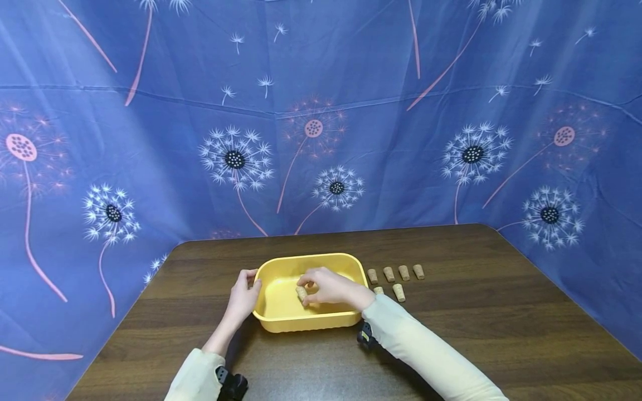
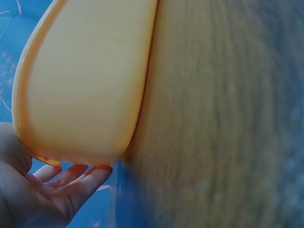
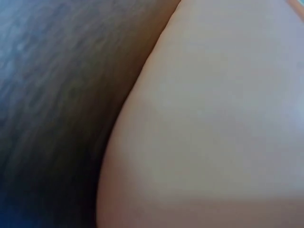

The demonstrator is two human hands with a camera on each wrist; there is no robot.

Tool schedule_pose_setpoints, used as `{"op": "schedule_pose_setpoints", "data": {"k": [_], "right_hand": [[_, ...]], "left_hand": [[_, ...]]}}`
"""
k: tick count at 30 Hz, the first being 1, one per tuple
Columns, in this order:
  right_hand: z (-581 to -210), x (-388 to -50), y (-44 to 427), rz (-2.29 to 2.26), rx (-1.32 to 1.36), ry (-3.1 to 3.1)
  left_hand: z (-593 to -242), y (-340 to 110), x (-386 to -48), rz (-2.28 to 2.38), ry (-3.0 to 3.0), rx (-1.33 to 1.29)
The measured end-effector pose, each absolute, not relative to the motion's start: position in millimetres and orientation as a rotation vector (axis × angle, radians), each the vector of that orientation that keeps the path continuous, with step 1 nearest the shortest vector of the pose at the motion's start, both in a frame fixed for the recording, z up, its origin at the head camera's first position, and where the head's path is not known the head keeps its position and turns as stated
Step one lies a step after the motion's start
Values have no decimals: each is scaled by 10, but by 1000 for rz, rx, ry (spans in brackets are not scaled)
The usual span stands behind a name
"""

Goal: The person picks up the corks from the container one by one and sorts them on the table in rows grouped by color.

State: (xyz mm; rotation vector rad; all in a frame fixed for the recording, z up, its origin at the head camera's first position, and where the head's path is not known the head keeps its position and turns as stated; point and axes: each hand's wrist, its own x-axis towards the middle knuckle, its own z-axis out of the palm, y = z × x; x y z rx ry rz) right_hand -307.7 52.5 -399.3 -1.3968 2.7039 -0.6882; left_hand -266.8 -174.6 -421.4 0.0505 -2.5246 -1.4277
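A yellow plastic tub [image 1: 281,326] sits on the table, its outer wall also filling much of both wrist views. My left hand [image 1: 243,295] holds the tub's left end; in the left wrist view the fingers [image 2: 88,183] touch the outside of the end wall. Reaching over the right rim, my right hand [image 1: 328,287] pinches a tapered cork [image 1: 301,293] between thumb and fingers inside the tub. Whether the cork touches the tub floor, I cannot tell. The right wrist view shows the tub wall [image 3: 204,118] but no fingers.
Several corks stand right of the tub: a back row including one cork [image 1: 418,272], and nearer ones, including a cork [image 1: 398,292] and another [image 1: 378,290] partly behind the right wrist. Brown wooden table [image 1: 476,312] surrounds them. A blue dandelion-print cloth [image 1: 391,167] hangs behind.
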Motion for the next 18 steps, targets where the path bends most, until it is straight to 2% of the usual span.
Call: {"op": "schedule_pose_setpoints", "data": {"k": [18], "right_hand": [[-3923,-3050,738,-767,-1393,2746]], "left_hand": [[-4224,-1747,-2652,-1375,-2492,24]]}}
